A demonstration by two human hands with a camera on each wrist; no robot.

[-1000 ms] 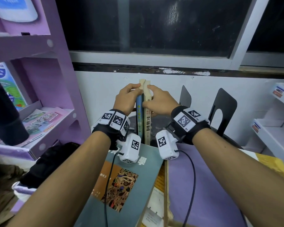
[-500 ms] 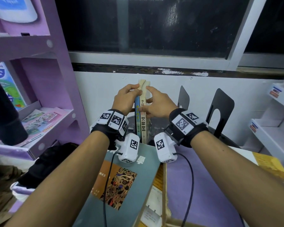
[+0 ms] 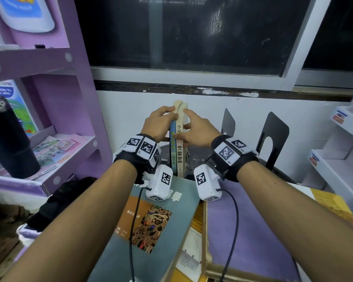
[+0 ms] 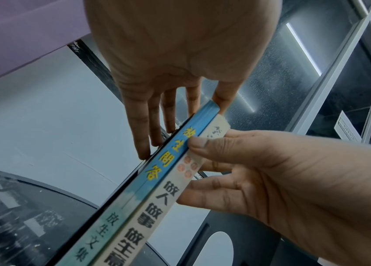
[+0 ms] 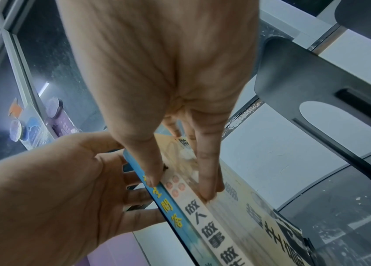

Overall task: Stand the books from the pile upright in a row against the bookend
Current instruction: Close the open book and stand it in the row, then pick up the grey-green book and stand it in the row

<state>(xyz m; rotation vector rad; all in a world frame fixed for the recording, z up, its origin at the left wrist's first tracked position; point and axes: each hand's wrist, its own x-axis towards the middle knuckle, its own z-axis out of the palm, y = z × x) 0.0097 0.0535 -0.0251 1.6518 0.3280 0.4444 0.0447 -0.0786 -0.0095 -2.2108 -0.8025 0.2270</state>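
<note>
We're holding 2 books (image 3: 179,157) upright: left hand (image 3: 157,124) pressing flat, right hand (image 3: 196,133) pinching them. Pile (image 3: 151,220) is lying flat, not yet stood.

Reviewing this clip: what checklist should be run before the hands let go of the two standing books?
1. Blue book and cream book upright: ok.
2. Their spines side by side, touching: ok.
3. Left hand presses flat fingers on the blue book's side; right hand pinches the cream book: ok.
4. Row backed by a bookend: cannot tell. A dark edge lies left of the blue book; the bookends at right stand apart from the cream book.
5. Books likely to stand alone once released: cannot tell.
6. Teal book lies flat on the pile, likely next: ok.
</note>
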